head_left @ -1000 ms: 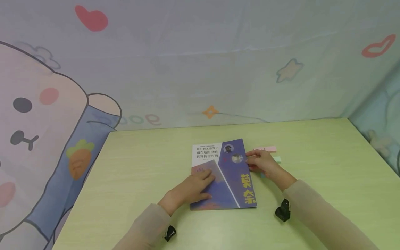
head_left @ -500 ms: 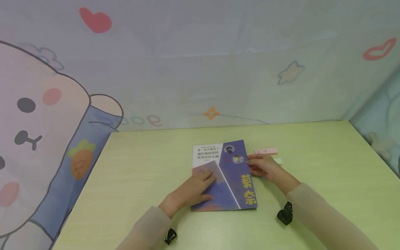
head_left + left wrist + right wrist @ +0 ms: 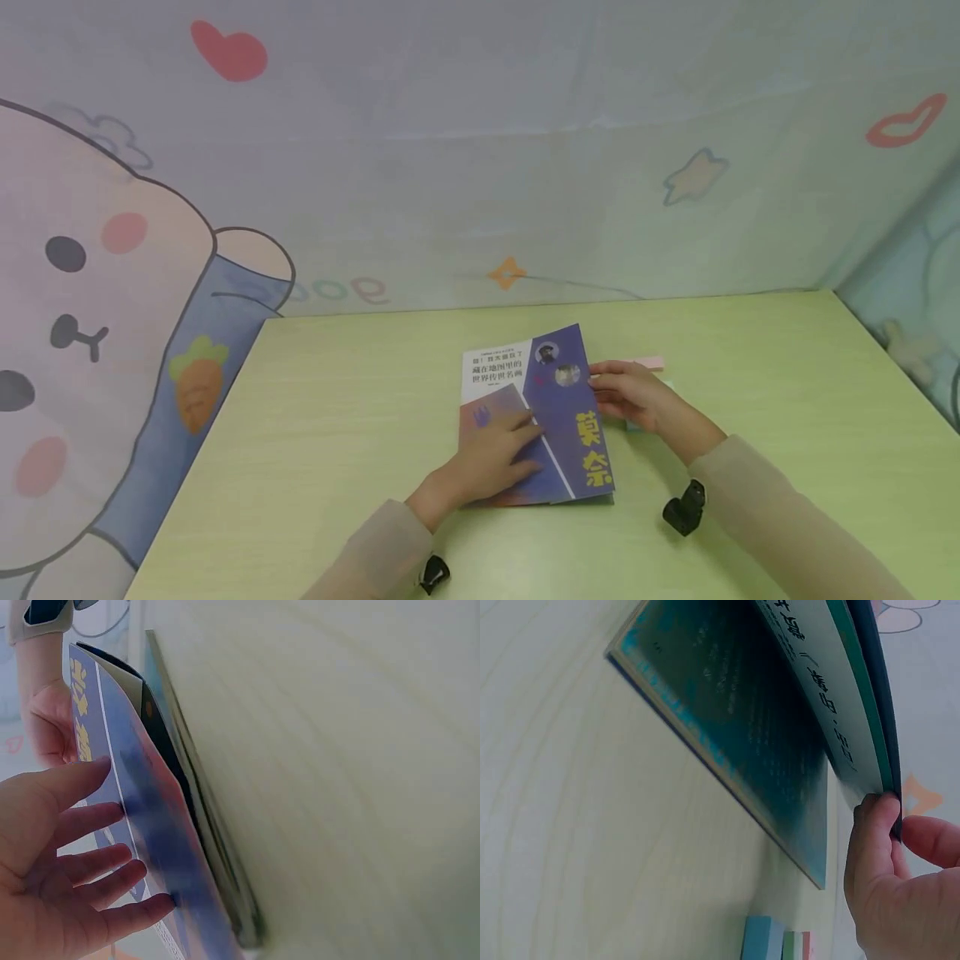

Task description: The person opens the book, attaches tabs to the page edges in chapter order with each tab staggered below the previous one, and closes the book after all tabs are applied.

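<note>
We see the person's right hand (image 3: 633,398) pinching the free side edge of a book (image 3: 558,404), thumb on the outer face and fingers on the inner, so that cover and some pages are clamped together between them. The book lies on the pale wooden table (image 3: 337,392), directly to the left of that pinch, with the held side lifted and tilted up.

Inside the book, in the gap below the pinch, we make out a dark teal page (image 3: 727,697) lying flat, with brighter blue mottling along its edge. Facing it, on the raised part that runs up to the pinch, is a white page (image 3: 829,697) with black characters.

To the left of the pinch and nearer the person, the left hand (image 3: 491,458) lies across the cover, its fingers spread apart and grasping nothing; we see its fingertips against the purple surface.

Just beside the right hand, on the tabletop, we find a pink strip (image 3: 651,363) beyond the pinch, and a blue block (image 3: 761,939) and a green strip (image 3: 791,946), partly hidden by that hand from above. Behind the right wrist, toward the person, sits a black wrist camera (image 3: 684,508). Well beyond the grip hangs a printed cloth (image 3: 450,167).
</note>
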### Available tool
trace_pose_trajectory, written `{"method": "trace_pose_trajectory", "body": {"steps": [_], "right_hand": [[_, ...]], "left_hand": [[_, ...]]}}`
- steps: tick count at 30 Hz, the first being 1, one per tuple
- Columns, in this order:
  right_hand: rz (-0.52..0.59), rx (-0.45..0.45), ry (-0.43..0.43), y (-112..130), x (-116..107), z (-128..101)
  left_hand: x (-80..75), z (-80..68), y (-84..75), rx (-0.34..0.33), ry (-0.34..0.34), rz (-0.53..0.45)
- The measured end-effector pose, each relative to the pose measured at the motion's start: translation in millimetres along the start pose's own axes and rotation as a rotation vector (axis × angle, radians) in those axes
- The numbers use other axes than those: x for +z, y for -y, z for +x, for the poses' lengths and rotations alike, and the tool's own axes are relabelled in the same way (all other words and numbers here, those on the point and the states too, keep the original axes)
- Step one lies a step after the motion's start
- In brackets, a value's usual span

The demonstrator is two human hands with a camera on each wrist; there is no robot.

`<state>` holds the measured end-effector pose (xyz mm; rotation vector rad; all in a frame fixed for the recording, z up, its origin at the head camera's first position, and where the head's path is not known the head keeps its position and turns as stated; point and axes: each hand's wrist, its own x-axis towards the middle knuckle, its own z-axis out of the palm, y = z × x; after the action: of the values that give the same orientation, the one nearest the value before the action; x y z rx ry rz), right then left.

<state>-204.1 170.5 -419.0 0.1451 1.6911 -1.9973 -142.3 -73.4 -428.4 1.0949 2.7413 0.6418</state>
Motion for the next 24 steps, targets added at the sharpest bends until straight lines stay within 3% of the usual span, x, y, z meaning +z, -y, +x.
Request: {"method": "trace_pose_trajectory", "body": {"steps": [8,15,24], "right_hand": [[0.025,-0.026,0.012,12,3,-8],[0.016,-0.056,0.042,24,13,-13],[0.073,-0.099,0.07,31,31,-14]], "left_hand": [[-2.7,16.1,-15.6,-0.056,-0.063,-0.083],[-9.9,31.7,-30.7,-0.197,-0.136,-0.312],[-18.5,35.1,-42.0,-0.261,-0.257,-0.452]]}}
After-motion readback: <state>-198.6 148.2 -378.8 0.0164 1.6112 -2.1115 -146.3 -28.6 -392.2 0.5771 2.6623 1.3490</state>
